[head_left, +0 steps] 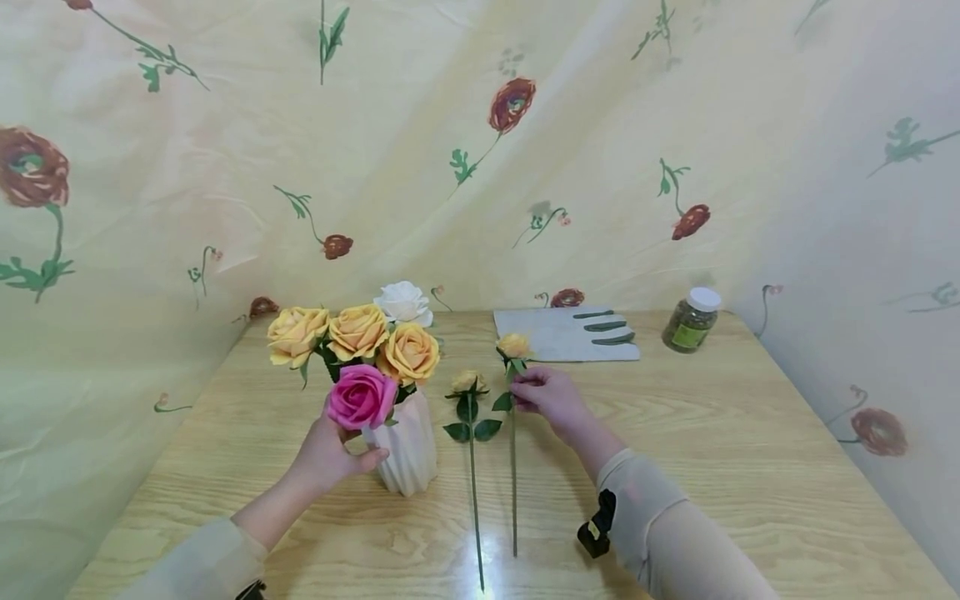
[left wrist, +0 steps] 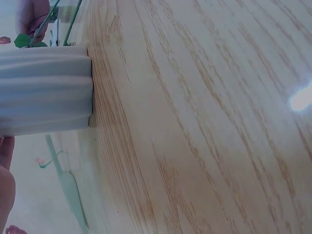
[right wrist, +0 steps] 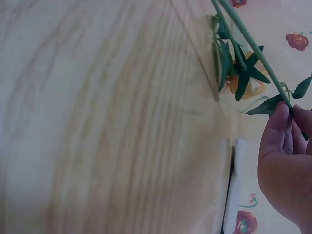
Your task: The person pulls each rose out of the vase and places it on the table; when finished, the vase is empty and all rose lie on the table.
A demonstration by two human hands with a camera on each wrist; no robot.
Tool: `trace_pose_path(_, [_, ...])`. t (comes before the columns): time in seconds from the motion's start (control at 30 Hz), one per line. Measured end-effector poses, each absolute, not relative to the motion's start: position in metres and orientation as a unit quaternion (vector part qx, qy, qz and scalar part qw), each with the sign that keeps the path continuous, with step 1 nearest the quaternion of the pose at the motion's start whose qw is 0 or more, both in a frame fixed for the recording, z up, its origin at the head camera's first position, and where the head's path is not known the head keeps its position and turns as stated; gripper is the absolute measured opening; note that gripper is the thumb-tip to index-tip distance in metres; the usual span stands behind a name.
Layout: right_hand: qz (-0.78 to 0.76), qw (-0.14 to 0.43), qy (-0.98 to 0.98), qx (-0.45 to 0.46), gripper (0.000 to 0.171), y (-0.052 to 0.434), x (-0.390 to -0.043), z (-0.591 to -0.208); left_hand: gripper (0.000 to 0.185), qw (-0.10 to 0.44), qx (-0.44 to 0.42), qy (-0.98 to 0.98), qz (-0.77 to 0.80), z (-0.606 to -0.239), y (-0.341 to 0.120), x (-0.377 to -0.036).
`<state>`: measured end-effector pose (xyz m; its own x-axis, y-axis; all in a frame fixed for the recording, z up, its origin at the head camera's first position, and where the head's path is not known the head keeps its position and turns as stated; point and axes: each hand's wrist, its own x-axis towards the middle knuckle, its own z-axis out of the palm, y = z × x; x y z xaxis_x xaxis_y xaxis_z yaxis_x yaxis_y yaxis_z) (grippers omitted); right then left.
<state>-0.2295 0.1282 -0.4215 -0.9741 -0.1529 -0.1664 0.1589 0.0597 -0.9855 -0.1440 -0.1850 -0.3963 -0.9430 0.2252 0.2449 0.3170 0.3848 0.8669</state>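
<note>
A white ribbed vase (head_left: 406,450) stands on the wooden table (head_left: 720,467) with several yellow roses, a white rose (head_left: 403,302) and a pink rose (head_left: 362,397) in it. My left hand (head_left: 333,454) grips the vase's left side; the vase wall (left wrist: 44,92) fills the left wrist view. Two yellow rosebud stems lie on the table: one (head_left: 470,433) beside the vase, the other (head_left: 514,350) to its right. My right hand (head_left: 546,393) pinches that right stem just below the bud; its fingers (right wrist: 282,131) show closed on the green stem (right wrist: 253,44).
A grey sheet (head_left: 555,342) with cut green stem pieces (head_left: 603,326) lies at the table's back. A small jar with a white lid (head_left: 691,319) stands to its right. Floral cloth (head_left: 480,150) hangs close behind and on both sides.
</note>
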Motion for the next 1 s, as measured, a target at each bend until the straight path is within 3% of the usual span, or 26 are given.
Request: trace_pose_path(1.0, [-0.657,0.145,0.739,0.028,0.024,0.116,-0.205,-0.444,0.073,0.051,-0.165,-0.821,-0.544,-0.397,-0.184,-0.144])
